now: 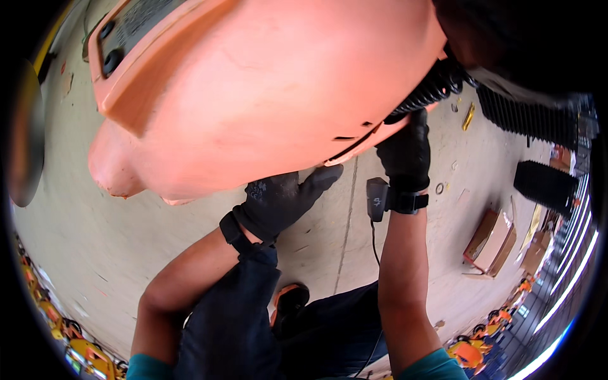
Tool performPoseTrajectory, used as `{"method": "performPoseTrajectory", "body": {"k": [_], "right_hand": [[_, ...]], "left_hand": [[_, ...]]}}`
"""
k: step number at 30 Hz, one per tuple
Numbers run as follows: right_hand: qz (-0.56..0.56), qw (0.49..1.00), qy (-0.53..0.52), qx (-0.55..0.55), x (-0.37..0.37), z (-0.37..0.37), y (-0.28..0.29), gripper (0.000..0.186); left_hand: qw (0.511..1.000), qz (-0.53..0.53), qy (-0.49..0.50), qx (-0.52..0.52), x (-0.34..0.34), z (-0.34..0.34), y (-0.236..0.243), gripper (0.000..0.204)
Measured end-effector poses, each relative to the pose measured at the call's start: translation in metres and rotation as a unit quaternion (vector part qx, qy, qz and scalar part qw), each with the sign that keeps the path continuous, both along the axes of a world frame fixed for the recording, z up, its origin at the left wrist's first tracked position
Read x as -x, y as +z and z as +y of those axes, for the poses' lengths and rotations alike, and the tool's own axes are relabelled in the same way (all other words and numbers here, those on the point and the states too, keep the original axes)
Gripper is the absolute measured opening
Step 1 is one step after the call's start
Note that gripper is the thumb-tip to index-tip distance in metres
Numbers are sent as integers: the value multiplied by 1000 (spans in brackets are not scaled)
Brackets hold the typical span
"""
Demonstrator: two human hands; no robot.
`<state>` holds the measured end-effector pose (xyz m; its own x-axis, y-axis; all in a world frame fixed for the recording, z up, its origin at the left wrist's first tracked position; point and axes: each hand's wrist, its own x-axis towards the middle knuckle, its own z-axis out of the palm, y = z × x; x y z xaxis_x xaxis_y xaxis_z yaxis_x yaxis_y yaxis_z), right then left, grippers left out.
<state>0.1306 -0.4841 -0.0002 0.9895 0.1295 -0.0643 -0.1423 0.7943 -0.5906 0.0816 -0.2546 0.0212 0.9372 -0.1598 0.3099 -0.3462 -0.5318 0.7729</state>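
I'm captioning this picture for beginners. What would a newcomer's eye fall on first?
Probably the big salmon-orange shell filling the top centre. Next, both in black gloves at its lower edge, come the left hand, near the middle, and the right hand, farther right, just below a coiled black tube. An open cardboard box lies at right.
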Motion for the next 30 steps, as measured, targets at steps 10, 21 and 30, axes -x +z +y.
{"method": "performPoseTrajectory", "body": {"k": [10, 21, 30], "right_hand": [[41, 998, -50, -27, 13, 42, -8, 39], [61, 996, -24, -56, 43, 77, -27, 51], [119, 991, -52, 38, 47, 79, -2, 52]], "left_hand": [[998, 9, -39, 41, -8, -2, 5, 30], [992, 80, -69, 74, -7, 3, 0, 18], [992, -64, -104, -30, -17, 3, 5, 24]]}}
